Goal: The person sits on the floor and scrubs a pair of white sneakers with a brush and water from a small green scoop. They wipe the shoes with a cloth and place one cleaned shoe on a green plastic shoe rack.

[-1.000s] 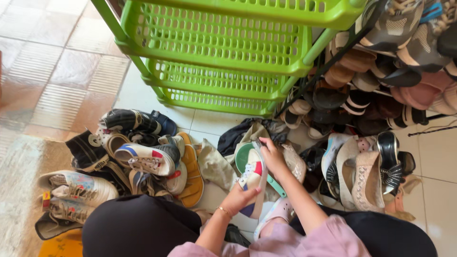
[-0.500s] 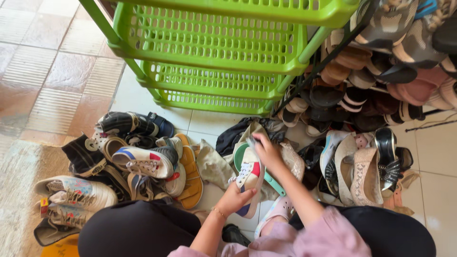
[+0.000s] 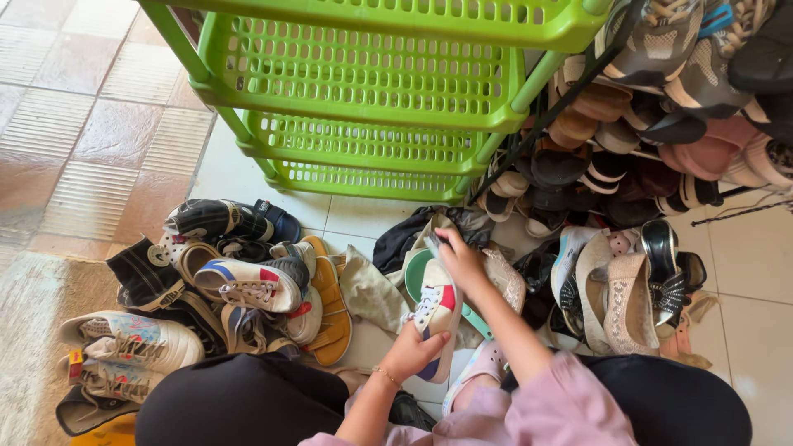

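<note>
Far left, lower frame: a pale woven mat [image 3: 33,330] lies on the floor, with a white lace-up sneaker with a pastel print [image 3: 132,337] resting at its edge.
Left of centre: a loose heap of shoes, topped by a white sneaker with blue and red patches [image 3: 248,281] and flanked by an orange sandal [image 3: 332,307] lying on its side; they look dumped rather than paired.
Upper centre: a lime-green slotted plastic rack [image 3: 363,74] stands with its shelves bare, just behind the heap.
Left hand [image 3: 413,351]: lower centre, fingers curled shut around the heel end of a small white sneaker with red and blue panels [image 3: 436,310], bracing it from below, a thin bracelet at the wrist.
Right hand [image 3: 462,260]: centre, fingers bent and closed on the toe end of the same sneaker, so the shoe is lifted between both hands above a round green-rimmed thing.
Right of centre: beige woven wedge sandals [image 3: 628,301] and a black strappy shoe lie side by side.
Upper right: a dark metal rack crammed with mixed footwear [image 3: 661,124].
</note>
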